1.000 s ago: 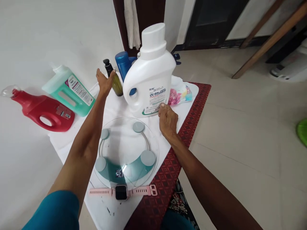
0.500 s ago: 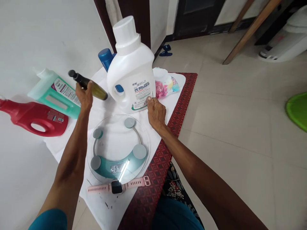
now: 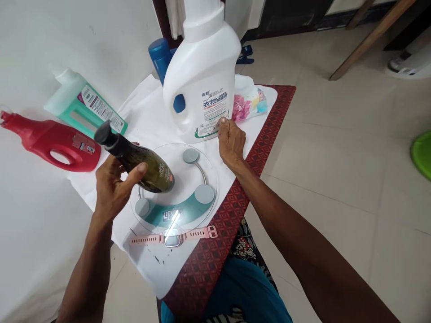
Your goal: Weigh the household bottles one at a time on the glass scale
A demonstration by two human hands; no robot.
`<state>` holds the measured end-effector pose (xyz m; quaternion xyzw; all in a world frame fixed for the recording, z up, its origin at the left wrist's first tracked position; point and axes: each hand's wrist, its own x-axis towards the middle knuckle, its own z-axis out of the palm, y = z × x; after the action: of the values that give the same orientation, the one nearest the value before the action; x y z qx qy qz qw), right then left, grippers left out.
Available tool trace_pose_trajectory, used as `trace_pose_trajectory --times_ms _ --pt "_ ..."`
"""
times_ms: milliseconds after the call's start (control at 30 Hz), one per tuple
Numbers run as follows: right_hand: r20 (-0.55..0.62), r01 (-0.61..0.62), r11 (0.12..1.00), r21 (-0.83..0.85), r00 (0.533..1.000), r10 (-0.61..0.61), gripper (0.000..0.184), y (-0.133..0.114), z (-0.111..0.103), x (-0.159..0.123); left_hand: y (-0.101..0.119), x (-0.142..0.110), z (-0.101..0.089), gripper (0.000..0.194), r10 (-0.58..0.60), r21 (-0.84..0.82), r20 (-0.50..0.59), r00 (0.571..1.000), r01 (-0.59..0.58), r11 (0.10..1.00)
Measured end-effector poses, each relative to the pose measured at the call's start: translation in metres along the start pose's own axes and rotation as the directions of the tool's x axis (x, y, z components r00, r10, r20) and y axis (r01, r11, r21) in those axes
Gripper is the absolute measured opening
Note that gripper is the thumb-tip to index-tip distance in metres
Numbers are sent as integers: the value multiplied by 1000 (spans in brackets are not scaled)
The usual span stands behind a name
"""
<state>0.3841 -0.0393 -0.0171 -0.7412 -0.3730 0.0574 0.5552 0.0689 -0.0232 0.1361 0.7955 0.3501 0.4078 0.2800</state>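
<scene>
My left hand (image 3: 114, 184) is wrapped round a dark olive pump bottle (image 3: 153, 168) with a black pump top. It is tilted over the left part of a round glass bathroom scale (image 3: 173, 217), whose lit display is hard to read. I cannot tell whether the bottle's base touches the glass. At the lower right edge of a large white laundry bottle (image 3: 205, 72), my right hand (image 3: 232, 141) is closed, its thumb against the label and its other fingers curled. The white bottle stands upright behind the scale.
A red bottle (image 3: 54, 139) and a green bottle (image 3: 76, 101) are on the left by the wall. A blue bottle (image 3: 160, 56) and a colourful packet (image 3: 247, 101) stand around the white bottle. A pink-strapped smartwatch (image 3: 172, 238) lies before the scale.
My left hand has brought the pump bottle from beside the green bottle towards me, over the scale. My right hand stays at the white bottle. The view has shifted.
</scene>
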Motion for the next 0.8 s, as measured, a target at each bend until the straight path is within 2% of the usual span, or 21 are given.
trace_pose_trajectory --times_ms 100,267,400,467,533,600,667,733,800 --pt "-5 -1 1000 10 1000 1 58 1 0 0 -1 -12 6 50 19 61 13 1000 -20 998" --pt "-9 -2 1000 -9 1000 2 56 0 0 0 -7 -18 8 59 54 86 29 998 -56 995" --pt "-2 19 999 -35 1000 -19 59 2 0 -1 -20 -18 -4 83 81 -41 89 993 -78 996" --pt "1 21 999 -30 1000 -21 62 5 0 -1 -35 -19 -13 88 34 -135 42 999 -28 990" --pt "12 13 1000 -24 1000 -12 64 7 0 0 -57 -21 -21 84 -107 -185 -77 991 91 978" --pt "27 1 1000 -23 1000 0 64 8 0 0 -85 -26 -27 79 -281 -200 -209 937 241 950" --pt "38 -7 1000 -28 999 8 65 8 0 0 -113 -34 -30 72 -413 -205 -323 852 362 909" --pt "39 2 999 -32 999 -1 69 9 -1 -1 -136 -41 -30 61 -480 -201 -379 791 436 877" --pt "41 48 999 -19 998 -47 71 11 -2 -2 -148 -47 -29 51 -488 -184 -402 775 454 872"
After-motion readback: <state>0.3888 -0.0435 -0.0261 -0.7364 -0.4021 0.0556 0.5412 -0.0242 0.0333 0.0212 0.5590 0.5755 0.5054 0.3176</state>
